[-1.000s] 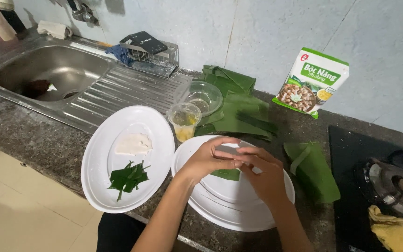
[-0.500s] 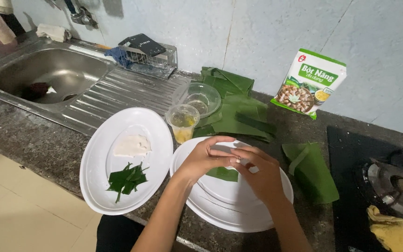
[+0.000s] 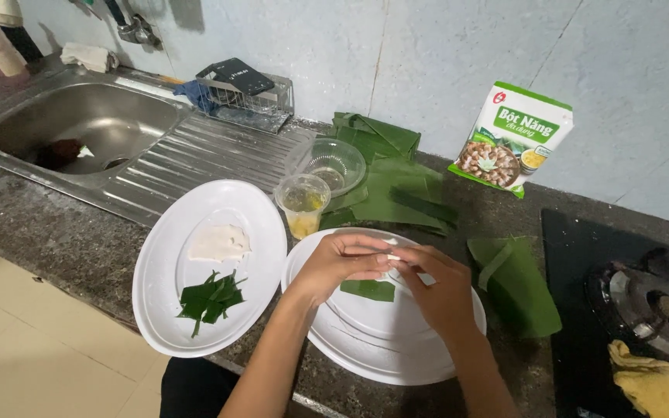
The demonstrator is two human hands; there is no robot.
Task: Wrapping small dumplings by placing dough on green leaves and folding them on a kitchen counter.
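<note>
- Where the counter begins at far left, a steel sink (image 3: 79, 128) is set into it, with a white oval plate (image 3: 166, 294) nearer, bearing a pale dough piece (image 3: 218, 242) and cut leaf strips (image 3: 209, 298).
- Left hand (image 3: 336, 267) curls, fingertips pinching a small white dough bit (image 3: 391, 253) over the round white plate (image 3: 365, 364), above a green leaf piece (image 3: 368, 290).
- Right hand (image 3: 441, 290) pinches the same bit from the other side.
- Folded banana leaf (image 3: 516, 282) lies just right of that plate.

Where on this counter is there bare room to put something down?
Bare stone lies left of the oval plate below the sink, and between the flour packet and folded leaf. Around both hands, plates, cup and leaves crowd together.
</note>
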